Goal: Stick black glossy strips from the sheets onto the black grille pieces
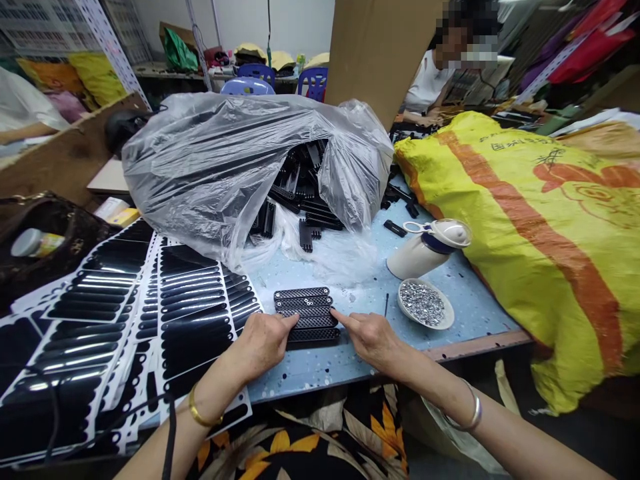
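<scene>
A row of flat black perforated strips with rounded ends (pixel 306 311) lies near the front edge of a speckled light-blue surface (pixel 470 303). The left hand (pixel 265 340), fingers curled, has its foremost digit on the strips' left part; the right hand (pixel 373 339) points its index finger at their right end, the other fingers folded. I cannot tell whether either grip encloses anything. A few small silver bits sit on an upper strip.

Blue surface shows between the strips and the front edge, and again to the right, where a thin black rod (pixel 387 305) lies. Glossy black-and-white sheets (pixel 195 327) bound the left side, overhanging the front edge; a bulging yellow woven sack (pixel 500 193) bounds the right.

A shallow white bowl (pixel 449 323) holds many small shiny silver pieces (pixel 423 305). Just behind it, a white bottle with a dark-blue band (pixel 410 260) leans. At the back, a large clear plastic bag (pixel 200 153) gapes open on a heap of black plastic parts (pixel 320 213).
</scene>
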A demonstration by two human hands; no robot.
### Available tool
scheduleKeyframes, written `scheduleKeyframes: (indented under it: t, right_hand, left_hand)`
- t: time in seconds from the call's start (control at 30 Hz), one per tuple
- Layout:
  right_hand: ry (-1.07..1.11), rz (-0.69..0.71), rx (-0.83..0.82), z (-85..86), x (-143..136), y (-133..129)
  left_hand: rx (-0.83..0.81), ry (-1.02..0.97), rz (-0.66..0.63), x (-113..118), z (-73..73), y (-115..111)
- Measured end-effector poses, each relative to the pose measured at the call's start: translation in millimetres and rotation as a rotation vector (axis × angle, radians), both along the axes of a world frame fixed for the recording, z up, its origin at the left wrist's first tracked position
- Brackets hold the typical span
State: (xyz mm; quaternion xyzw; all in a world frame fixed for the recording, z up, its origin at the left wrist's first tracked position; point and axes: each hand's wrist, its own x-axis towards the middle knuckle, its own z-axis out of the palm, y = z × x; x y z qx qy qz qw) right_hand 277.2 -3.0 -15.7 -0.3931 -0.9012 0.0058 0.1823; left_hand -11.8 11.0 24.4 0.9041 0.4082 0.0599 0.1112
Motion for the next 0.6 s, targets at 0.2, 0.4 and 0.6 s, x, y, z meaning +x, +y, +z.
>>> scheduleKeyframes:
  t: [0.2,0.4,0.6]
  right_hand:
    - [-0.063,-0.014,-0.205,12.7,-1,11]
    - [-0.178,0.035,-0.225,25.6,3,21]
    - [-0.136,0.047,-0.232,25.5,5,23]
  left_hand:
    - [-0.036,-0.013,0.003,1,1.7,1]
    - [-0.010,-0.049,0.007,-5,-2.2,1]
    - [-0.005,-0.186,0.049,-21,-11.9,1]
